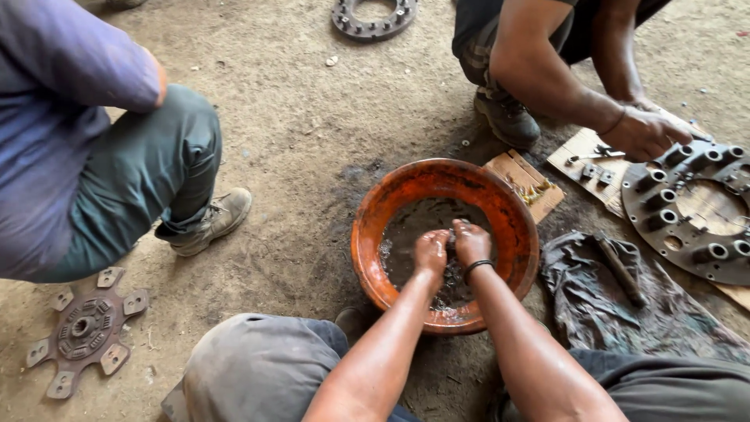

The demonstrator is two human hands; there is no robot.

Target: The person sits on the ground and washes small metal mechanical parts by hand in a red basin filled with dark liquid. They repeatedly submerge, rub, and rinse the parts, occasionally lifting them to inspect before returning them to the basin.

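The left hand (431, 252) and right hand (471, 241), grip unclear, dip into dark liquid in an orange basin (375, 211).

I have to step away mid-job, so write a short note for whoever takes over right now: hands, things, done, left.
Left hand and right hand: both down in the orange basin, fingers together in the dark liquid; whether they hold a small part cannot be told.
Nearby: dirty rag with a dark bar on it to the right, clutch disc on the ground to the left.
Done: nothing visibly washed and set aside.
Left: likely finishing the wash in the basin.
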